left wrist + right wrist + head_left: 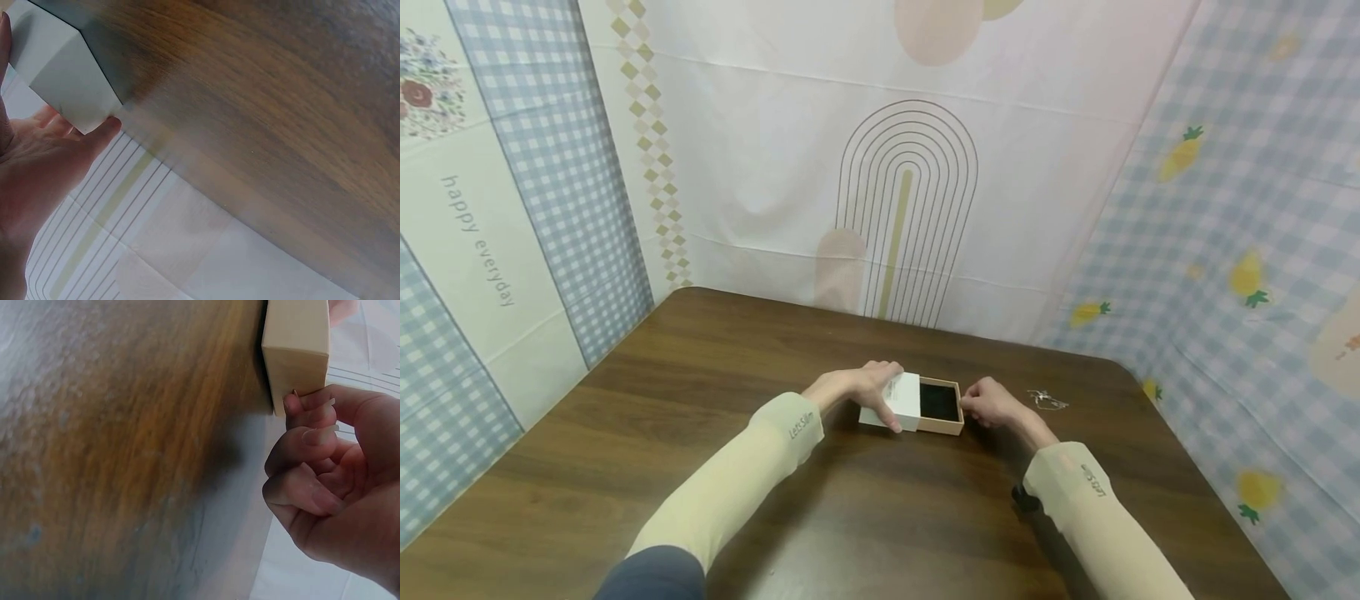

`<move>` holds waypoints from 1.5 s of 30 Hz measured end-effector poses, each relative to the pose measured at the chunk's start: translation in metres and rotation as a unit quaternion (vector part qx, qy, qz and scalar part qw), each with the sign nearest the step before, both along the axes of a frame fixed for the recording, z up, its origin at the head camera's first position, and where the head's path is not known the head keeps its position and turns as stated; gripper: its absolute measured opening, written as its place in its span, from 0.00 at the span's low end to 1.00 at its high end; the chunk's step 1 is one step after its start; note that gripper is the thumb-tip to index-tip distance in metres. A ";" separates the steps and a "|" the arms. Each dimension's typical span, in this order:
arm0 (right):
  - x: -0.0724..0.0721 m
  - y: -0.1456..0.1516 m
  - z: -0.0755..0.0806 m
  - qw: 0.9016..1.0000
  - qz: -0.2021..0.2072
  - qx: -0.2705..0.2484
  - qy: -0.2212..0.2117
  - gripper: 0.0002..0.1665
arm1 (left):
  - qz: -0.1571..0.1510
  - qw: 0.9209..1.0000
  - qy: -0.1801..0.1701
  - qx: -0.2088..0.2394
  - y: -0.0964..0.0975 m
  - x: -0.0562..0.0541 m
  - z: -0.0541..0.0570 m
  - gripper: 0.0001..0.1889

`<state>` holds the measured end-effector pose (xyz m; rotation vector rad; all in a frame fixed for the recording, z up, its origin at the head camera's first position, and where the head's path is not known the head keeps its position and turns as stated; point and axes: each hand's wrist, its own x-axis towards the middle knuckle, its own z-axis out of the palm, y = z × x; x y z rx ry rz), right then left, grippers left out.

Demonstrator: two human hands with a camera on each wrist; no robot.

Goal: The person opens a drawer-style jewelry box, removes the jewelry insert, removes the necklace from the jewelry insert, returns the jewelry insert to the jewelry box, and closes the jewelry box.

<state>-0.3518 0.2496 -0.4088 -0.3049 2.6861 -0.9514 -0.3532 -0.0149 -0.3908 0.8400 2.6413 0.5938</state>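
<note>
A slide-out gift box lies on the table, its white sleeve (906, 398) on the left and its tan drawer (940, 426) partly out to the right. Black lining (938, 402) shows inside the drawer. My left hand (872, 390) grips the sleeve, thumb along the near side and fingers over the far side; the left wrist view shows the sleeve's end (75, 81) between them. At the drawer's outer end, my right hand (990, 403) has its fingers curled, with thumb and forefinger pinching at the end wall (297, 369). What exactly the fingertips pinch is partly hidden.
A small tangle of thin, silvery jewellery-like strands (1047, 400) lies right of my right hand. The brown wooden table (760, 333) ends at the back against a patterned cloth (760, 167). More cloth hangs at both sides.
</note>
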 end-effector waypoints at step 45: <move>-0.001 -0.006 -0.001 1.000 0.001 -0.014 -0.007 0.14 | 0.003 1.000 -0.006 -0.001 0.000 0.001 0.000 0.51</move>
